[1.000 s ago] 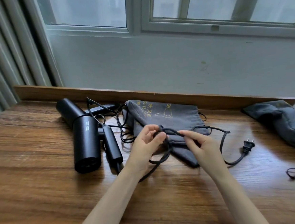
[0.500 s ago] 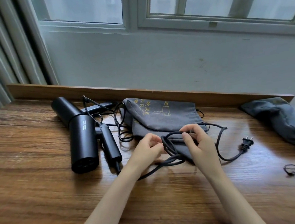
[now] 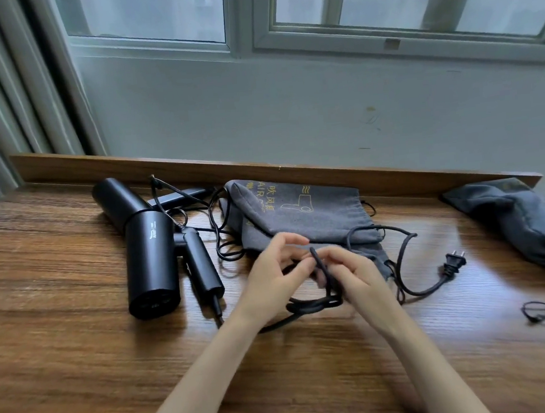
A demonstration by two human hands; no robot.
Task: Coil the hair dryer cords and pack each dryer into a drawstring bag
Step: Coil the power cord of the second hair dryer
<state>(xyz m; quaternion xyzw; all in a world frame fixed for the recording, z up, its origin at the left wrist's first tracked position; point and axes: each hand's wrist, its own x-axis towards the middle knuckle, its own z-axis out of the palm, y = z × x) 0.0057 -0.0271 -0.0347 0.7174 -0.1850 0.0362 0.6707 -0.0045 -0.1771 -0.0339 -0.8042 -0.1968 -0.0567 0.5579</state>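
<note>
Since a moment ago both hands have dropped lower, the left hand [image 3: 270,281] and right hand [image 3: 351,275] each pinching the cord [image 3: 318,303] in closed fingers, so its loops look more bunched up.

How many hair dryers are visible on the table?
2: one hair dryer lies nearest on the left; the second hair dryer lies behind it. The closed bag at right may hide another.

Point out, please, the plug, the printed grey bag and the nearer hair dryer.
plug [image 3: 453,261]: head view, on its black body behind the prongs.
printed grey bag [image 3: 327,215]: head view, on plain fabric right of the print.
nearer hair dryer [image 3: 152,264]: head view, mid-barrel.
</note>
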